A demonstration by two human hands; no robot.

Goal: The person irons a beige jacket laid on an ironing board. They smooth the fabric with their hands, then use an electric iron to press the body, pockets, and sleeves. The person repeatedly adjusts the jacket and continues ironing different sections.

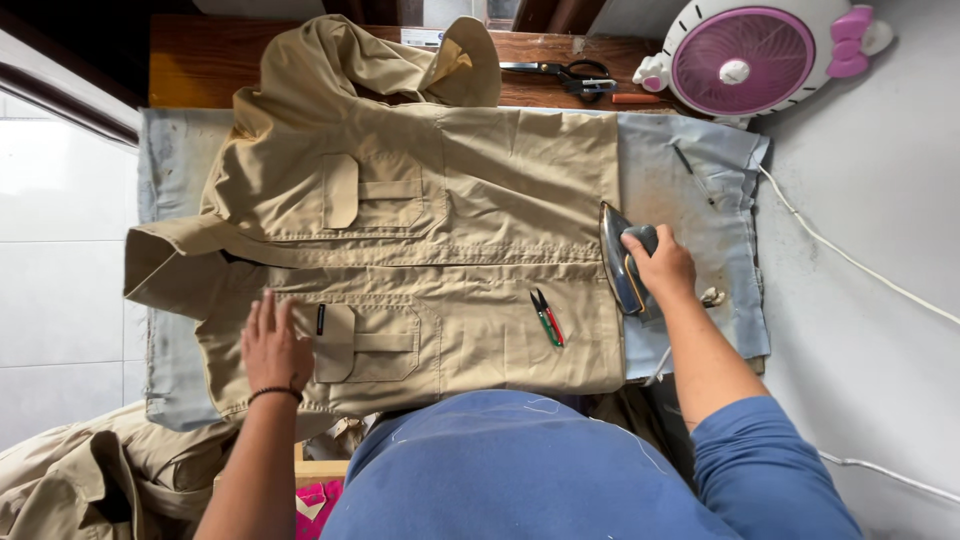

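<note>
Overhead, the left hand (272,350) lay flat, fingers spread, on the khaki shirt (420,250) beside its lower chest pocket. The right hand (660,265) was wrapped tight round the iron (619,262), tipped at the shirt's hem on the grey board cover (700,210)

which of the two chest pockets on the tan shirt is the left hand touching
The near pocket, the one closest to the person. The left hand rests flat beside its flap; the far pocket lies untouched.

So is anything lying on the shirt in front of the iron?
Yes. Small thread snips with red and green handles lie on the tan shirt, just left of the iron that the right hand holds. The left hand presses the shirt farther away.
</note>
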